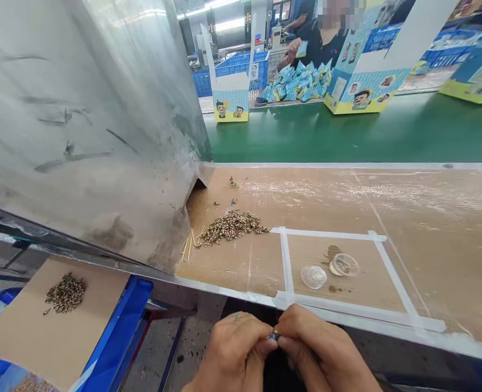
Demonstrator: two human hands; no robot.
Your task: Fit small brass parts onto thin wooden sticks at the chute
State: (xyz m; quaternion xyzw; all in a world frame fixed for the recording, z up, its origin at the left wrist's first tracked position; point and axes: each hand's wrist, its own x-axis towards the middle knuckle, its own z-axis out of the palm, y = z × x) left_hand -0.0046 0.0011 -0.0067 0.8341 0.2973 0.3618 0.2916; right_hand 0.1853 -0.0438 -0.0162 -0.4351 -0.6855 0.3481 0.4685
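Observation:
My left hand (238, 348) and my right hand (320, 345) meet just below the near edge of the work table. Their thumbs and forefingers pinch a tiny blue and brass-coloured piece (273, 336) from either side. Fingers cover most of it, so its exact kind is hidden. On the table lies a heap of small brass-coloured pieces (230, 227), with a few loose ones behind it. Inside a white-taped rectangle are a clear round plastic cup (344, 265) with some liquid and a clear lid (313, 277), beside wet spots.
A tall metal panel (102, 120) fills the left. Thin wooden sticks (190, 245) lie near its corner. At lower left, a cardboard sheet (24, 332) on a blue crate carries another heap. Behind run a green conveyor (290, 136), printed boxes (232, 103), blue packets (300, 81) and a co-worker.

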